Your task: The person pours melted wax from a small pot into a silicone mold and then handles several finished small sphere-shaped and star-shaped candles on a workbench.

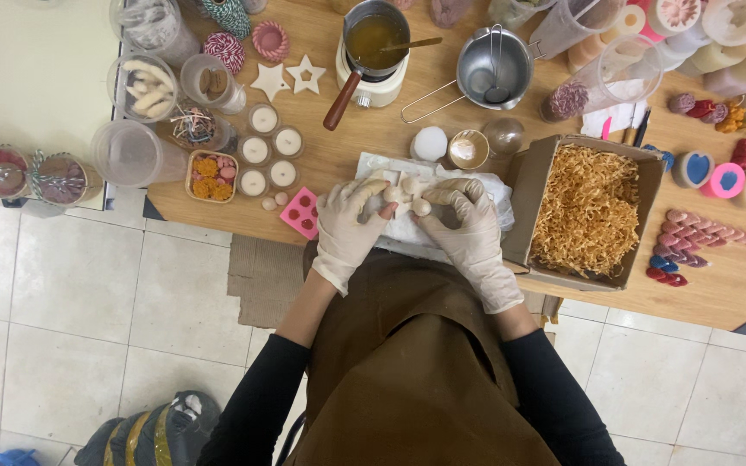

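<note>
Gloved left hand (349, 226) and right hand (468, 231) close together, pinching small pale wax balls (414, 197) over white mould (390, 177). Finished tealights (262, 148) left of hands; straw-filled box (589, 211) right, holding none yet.

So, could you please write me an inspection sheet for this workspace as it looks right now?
Surface: light wooden table, crowded, edge near the person.
Job's things: small round cream wax pieces on a white cloth sheet.
Clutter: cardboard box of straw-coloured shredded paper; pink silicone mould; five white tealight candles; two white star shapes; small pot of amber liquid on a white warmer; steel pouring jug.
Grips: left hand and right hand, both in white gloves, fingertips on the wax pieces.
Cables: nothing seen.
Surroundings: pale tiled floor; a bag lying there.
</note>
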